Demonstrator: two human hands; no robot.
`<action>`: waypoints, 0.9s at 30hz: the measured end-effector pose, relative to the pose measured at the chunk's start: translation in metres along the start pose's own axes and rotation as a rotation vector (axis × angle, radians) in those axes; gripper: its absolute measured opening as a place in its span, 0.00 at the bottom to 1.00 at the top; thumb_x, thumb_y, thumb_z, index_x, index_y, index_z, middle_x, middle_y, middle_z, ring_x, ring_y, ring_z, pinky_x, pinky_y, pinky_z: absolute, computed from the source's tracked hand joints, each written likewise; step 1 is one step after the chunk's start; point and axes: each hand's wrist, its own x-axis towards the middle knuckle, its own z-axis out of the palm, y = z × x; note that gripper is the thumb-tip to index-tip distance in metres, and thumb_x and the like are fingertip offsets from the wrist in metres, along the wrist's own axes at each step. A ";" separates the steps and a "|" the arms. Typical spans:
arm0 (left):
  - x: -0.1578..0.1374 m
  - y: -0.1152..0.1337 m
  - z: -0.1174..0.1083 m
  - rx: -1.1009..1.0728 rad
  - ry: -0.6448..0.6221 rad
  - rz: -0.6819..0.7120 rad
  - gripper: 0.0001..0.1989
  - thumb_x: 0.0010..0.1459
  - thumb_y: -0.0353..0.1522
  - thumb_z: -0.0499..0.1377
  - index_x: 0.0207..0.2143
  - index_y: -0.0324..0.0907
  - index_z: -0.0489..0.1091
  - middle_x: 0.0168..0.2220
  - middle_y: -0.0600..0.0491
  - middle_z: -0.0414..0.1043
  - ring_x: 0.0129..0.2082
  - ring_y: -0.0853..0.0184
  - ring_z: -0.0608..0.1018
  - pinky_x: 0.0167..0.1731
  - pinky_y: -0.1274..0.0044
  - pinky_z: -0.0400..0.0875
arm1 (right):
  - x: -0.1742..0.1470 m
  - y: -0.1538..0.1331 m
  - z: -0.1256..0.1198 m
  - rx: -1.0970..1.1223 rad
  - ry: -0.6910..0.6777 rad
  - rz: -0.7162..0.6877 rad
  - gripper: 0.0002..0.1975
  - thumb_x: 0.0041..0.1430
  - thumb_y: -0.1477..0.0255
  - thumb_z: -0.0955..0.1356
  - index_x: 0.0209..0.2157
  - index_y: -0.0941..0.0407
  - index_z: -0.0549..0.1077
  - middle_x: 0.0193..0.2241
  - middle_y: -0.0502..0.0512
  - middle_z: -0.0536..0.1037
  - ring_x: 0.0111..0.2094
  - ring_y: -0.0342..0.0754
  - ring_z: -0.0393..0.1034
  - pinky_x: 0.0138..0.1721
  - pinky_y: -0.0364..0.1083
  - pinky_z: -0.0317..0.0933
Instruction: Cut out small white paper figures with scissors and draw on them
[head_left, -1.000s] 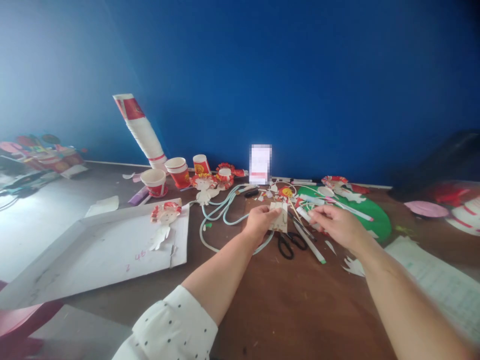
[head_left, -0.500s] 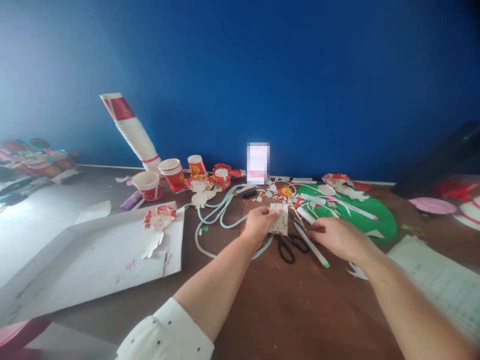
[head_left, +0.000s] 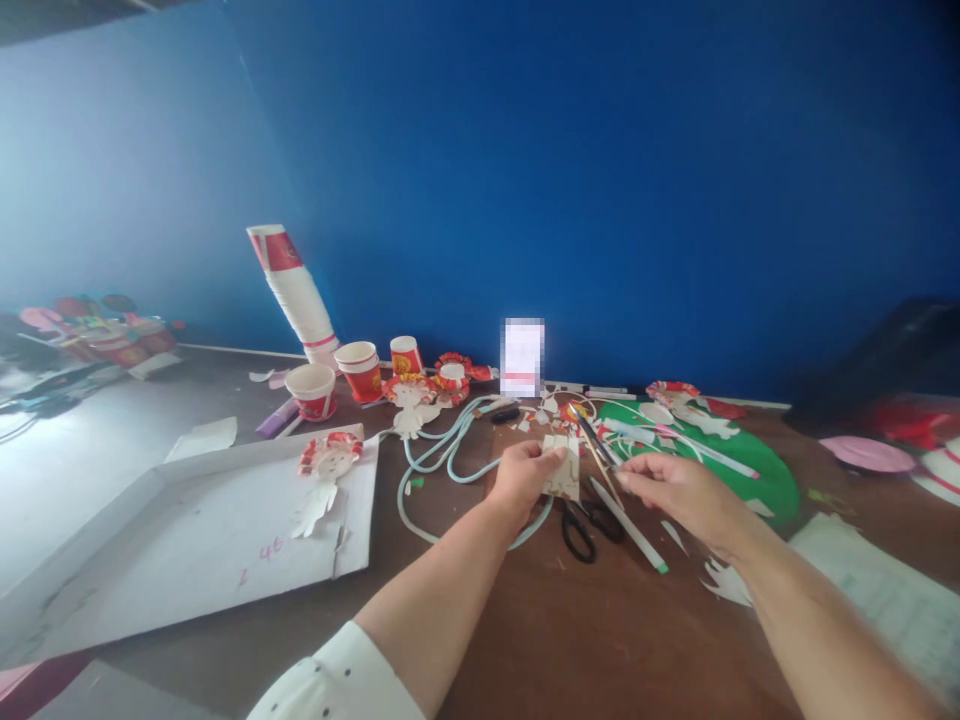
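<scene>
My left hand [head_left: 525,475] is closed on a small cream-coloured card [head_left: 562,475] with drawn marks, its thumb across the top edge. Between the fingers of my right hand [head_left: 660,490] is a slim dark pen [head_left: 592,435], tip pointing up and away to the left. A thin wooden stick [head_left: 600,465] runs close by those fingers; whether they grip it too I cannot tell. Black-handled scissors [head_left: 579,535] lie just below the card, partly covered by it. A white marker with a green end [head_left: 637,535] rests beside them, under my right hand.
Pale blue cable [head_left: 405,500] loops left of my hands. A white box lid [head_left: 195,545] bearing a cup-paper cutout [head_left: 330,455] sits further left. Red-and-white paper cups [head_left: 360,370] stand behind. On the right are a green disc [head_left: 776,470] and a written sheet [head_left: 877,570].
The view has tilted up slightly, so the scene sits lower. My right hand has raised the pen, whose tip now points away from the card. My left hand keeps the card.
</scene>
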 end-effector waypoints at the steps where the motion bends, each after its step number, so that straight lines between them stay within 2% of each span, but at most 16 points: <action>1: 0.000 0.000 0.000 -0.002 0.000 0.001 0.22 0.37 0.44 0.70 0.26 0.34 0.72 0.22 0.49 0.71 0.19 0.69 0.72 0.22 0.76 0.67 | -0.001 -0.001 0.000 0.016 0.000 -0.002 0.14 0.51 0.58 0.68 0.29 0.54 0.77 0.23 0.50 0.76 0.24 0.46 0.68 0.27 0.44 0.59; 4: -0.001 0.000 0.000 -0.011 -0.006 -0.001 0.22 0.36 0.44 0.70 0.26 0.34 0.72 0.21 0.50 0.71 0.19 0.69 0.71 0.23 0.76 0.67 | 0.000 0.000 0.001 0.041 0.006 -0.027 0.14 0.52 0.58 0.68 0.31 0.55 0.76 0.25 0.51 0.77 0.25 0.47 0.69 0.28 0.44 0.60; 7: -0.002 0.002 0.001 -0.004 -0.016 -0.002 0.23 0.36 0.45 0.70 0.26 0.34 0.72 0.21 0.50 0.71 0.20 0.69 0.71 0.23 0.76 0.68 | 0.003 0.003 -0.001 0.023 0.100 -0.080 0.14 0.52 0.58 0.68 0.32 0.55 0.75 0.28 0.52 0.78 0.28 0.48 0.71 0.32 0.45 0.62; 10: -0.002 0.003 0.001 0.017 -0.003 0.004 0.23 0.36 0.45 0.70 0.25 0.34 0.72 0.21 0.51 0.70 0.19 0.70 0.71 0.22 0.76 0.67 | 0.004 0.003 -0.003 0.048 0.265 -0.149 0.15 0.52 0.57 0.69 0.34 0.54 0.75 0.31 0.53 0.79 0.32 0.49 0.72 0.35 0.46 0.63; 13: -0.001 0.003 0.002 0.000 0.004 -0.011 0.23 0.34 0.44 0.71 0.26 0.34 0.72 0.21 0.51 0.70 0.19 0.70 0.71 0.22 0.76 0.67 | 0.000 -0.003 -0.003 0.128 0.500 -0.168 0.15 0.51 0.58 0.70 0.36 0.54 0.77 0.31 0.54 0.79 0.32 0.51 0.72 0.34 0.47 0.64; 16: 0.000 0.003 0.002 -0.038 0.002 -0.037 0.24 0.32 0.43 0.71 0.26 0.34 0.72 0.21 0.50 0.71 0.19 0.69 0.71 0.22 0.76 0.68 | -0.003 -0.011 -0.004 0.257 0.730 -0.153 0.14 0.50 0.61 0.72 0.36 0.54 0.78 0.25 0.52 0.76 0.28 0.49 0.70 0.30 0.46 0.62; 18: 0.000 0.004 0.003 -0.048 -0.005 -0.038 0.23 0.33 0.43 0.71 0.27 0.34 0.73 0.21 0.50 0.71 0.20 0.69 0.72 0.23 0.76 0.67 | -0.002 -0.014 -0.006 0.483 0.818 -0.174 0.12 0.47 0.64 0.74 0.34 0.55 0.78 0.19 0.49 0.72 0.22 0.45 0.65 0.24 0.44 0.58; 20: -0.001 0.005 0.003 -0.051 -0.014 -0.033 0.24 0.33 0.43 0.71 0.28 0.34 0.73 0.21 0.50 0.71 0.20 0.69 0.72 0.23 0.76 0.67 | 0.000 -0.017 -0.010 0.765 0.862 -0.237 0.10 0.43 0.68 0.75 0.29 0.56 0.77 0.16 0.47 0.68 0.19 0.42 0.61 0.21 0.43 0.54; 22: -0.002 0.006 0.003 -0.054 -0.025 -0.034 0.24 0.33 0.43 0.71 0.28 0.34 0.73 0.22 0.50 0.71 0.20 0.69 0.72 0.23 0.75 0.67 | 0.002 -0.019 -0.014 0.940 0.832 -0.287 0.09 0.40 0.72 0.76 0.25 0.57 0.75 0.15 0.47 0.68 0.19 0.41 0.61 0.20 0.42 0.53; 27: -0.003 0.007 0.003 -0.027 -0.014 -0.032 0.23 0.34 0.43 0.71 0.28 0.34 0.73 0.22 0.50 0.71 0.20 0.69 0.71 0.22 0.76 0.67 | 0.001 -0.021 -0.021 1.072 0.827 -0.277 0.11 0.38 0.76 0.76 0.23 0.58 0.71 0.16 0.48 0.70 0.19 0.40 0.63 0.18 0.40 0.54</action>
